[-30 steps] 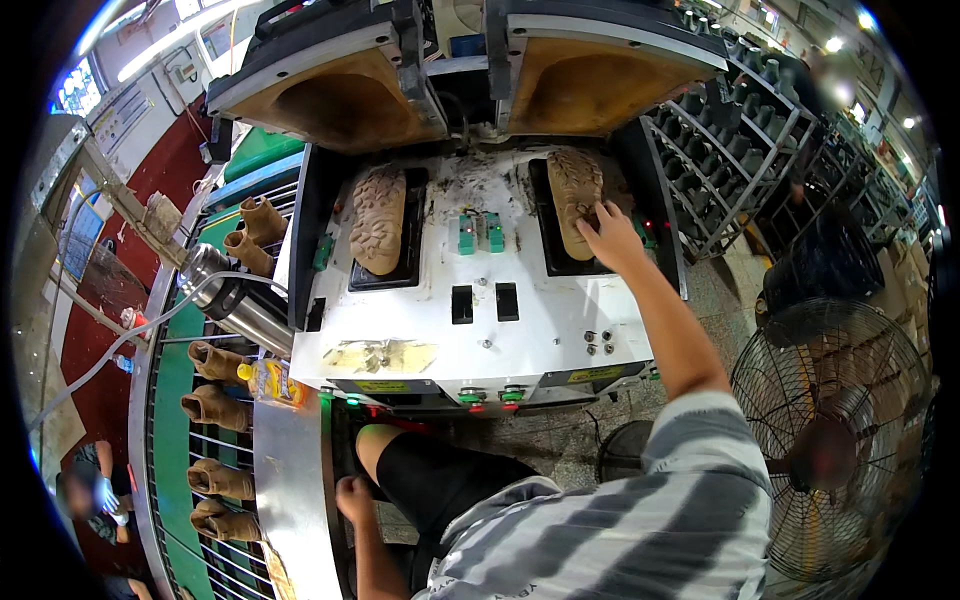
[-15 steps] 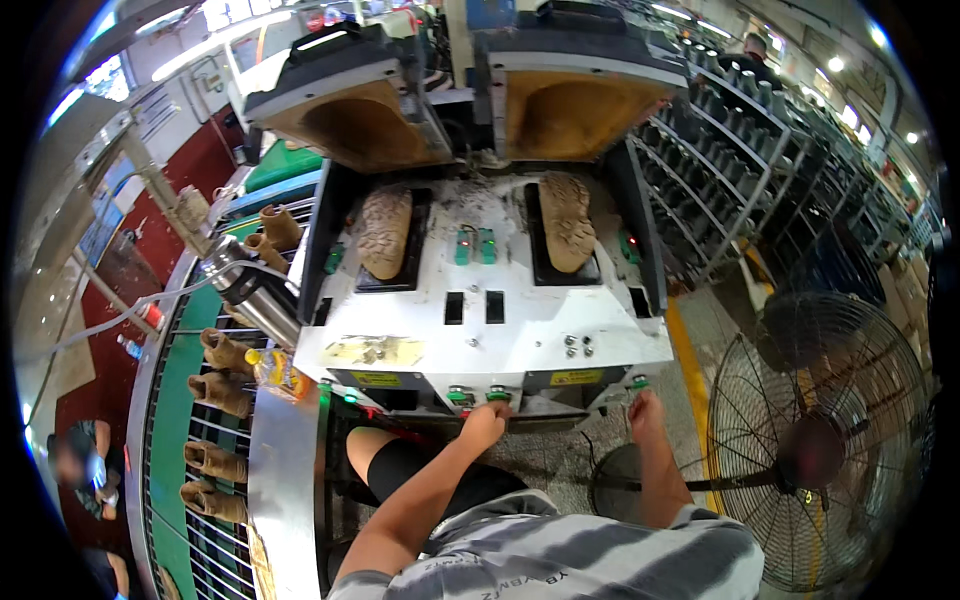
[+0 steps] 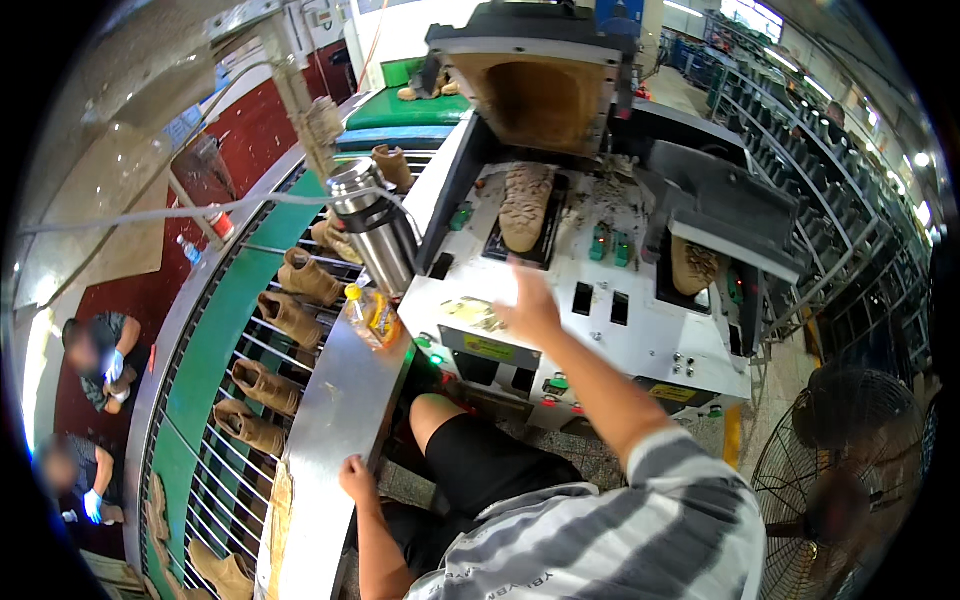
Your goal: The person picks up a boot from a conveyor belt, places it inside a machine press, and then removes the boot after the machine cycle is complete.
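Observation:
My right hand (image 3: 533,308) reaches over the white press machine (image 3: 640,345), its fingers spread, empty and a little blurred. Just beyond it, a tan, wrinkled shoe-shaped form (image 3: 526,205) stands on a black plate under a raised lid (image 3: 540,95) with a hollow tan lining. A second lid (image 3: 740,220) hangs low over another tan form (image 3: 692,265) on the machine's right, hiding part of it. My left hand (image 3: 357,480) is curled shut beside the edge of the metal table (image 3: 335,425), with nothing visible in it.
Left of me, tan boots (image 3: 290,318) stand on a rack along a green conveyor (image 3: 205,400). A steel flask (image 3: 372,225) and an orange drink bottle (image 3: 372,318) stand close by. Two people work at far left. A large fan (image 3: 840,480) is at right.
My view has turned left. Both hands have left the front buttons: the left to the metal table's edge, the right over the machine. The right lid has come down over its form.

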{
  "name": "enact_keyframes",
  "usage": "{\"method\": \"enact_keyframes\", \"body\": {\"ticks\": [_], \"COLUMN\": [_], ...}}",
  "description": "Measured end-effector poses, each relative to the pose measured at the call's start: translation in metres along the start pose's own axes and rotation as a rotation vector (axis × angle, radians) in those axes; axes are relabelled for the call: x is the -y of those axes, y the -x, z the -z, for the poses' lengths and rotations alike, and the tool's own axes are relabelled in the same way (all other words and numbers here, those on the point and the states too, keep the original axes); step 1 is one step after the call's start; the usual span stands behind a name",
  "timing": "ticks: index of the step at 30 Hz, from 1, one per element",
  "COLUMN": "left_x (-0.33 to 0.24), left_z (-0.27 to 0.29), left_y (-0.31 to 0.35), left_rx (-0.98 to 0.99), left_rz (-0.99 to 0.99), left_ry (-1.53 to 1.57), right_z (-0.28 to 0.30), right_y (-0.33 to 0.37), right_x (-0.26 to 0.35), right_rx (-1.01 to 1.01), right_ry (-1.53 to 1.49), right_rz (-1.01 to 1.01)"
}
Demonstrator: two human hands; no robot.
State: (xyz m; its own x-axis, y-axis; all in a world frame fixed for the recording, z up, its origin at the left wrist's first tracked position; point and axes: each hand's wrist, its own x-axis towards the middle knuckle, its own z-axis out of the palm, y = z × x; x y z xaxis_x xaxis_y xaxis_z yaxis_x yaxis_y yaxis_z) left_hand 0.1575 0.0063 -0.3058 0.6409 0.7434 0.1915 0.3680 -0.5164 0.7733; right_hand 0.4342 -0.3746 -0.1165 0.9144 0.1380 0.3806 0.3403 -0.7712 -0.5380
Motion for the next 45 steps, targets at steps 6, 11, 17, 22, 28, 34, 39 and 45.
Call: {"method": "enact_keyframes", "body": {"ticks": [6, 11, 17, 22, 28, 34, 39, 45], "left_x": [0.063, 0.053, 0.051, 0.057, 0.038, -0.082, -0.073, 0.043], "left_z": [0.062, 0.053, 0.062, 0.059, 0.067, 0.074, 0.113, 0.216], "left_y": [0.010, 0.011, 0.013, 0.012, 0.000, 0.004, 0.006, 0.000], "left_rx": [-0.216, -0.247, -0.197, -0.166, 0.096, 0.622, 0.265, -0.285], "left_rz": [0.312, 0.355, 0.394, 0.366, 0.416, 0.223, 0.320, 0.241], "left_ry": [0.400, 0.375, 0.543, 0.403, 0.610, 1.224, 1.728, 1.651], "right_z": [0.013, 0.016, 0.043, 0.006, -0.008, -0.025, -0.049, -0.082], "right_y": [-0.183, -0.229, -0.197, -0.073, -0.007, 0.084, 0.117, 0.136], "right_x": [-0.028, -0.033, -0.002, -0.029, 0.002, 0.137, 0.226, 0.219], "right_rx": [0.009, 0.328, 0.019, -0.561, -0.739, 0.004, 0.680, 0.772], "right_ry": [0.233, 0.187, 0.210, 0.087, -0.378, -1.004, -0.692, -0.522], "right_rz": [-0.521, -0.652, -0.565, -0.105, -0.116, -0.053, 0.541, 0.488]}}
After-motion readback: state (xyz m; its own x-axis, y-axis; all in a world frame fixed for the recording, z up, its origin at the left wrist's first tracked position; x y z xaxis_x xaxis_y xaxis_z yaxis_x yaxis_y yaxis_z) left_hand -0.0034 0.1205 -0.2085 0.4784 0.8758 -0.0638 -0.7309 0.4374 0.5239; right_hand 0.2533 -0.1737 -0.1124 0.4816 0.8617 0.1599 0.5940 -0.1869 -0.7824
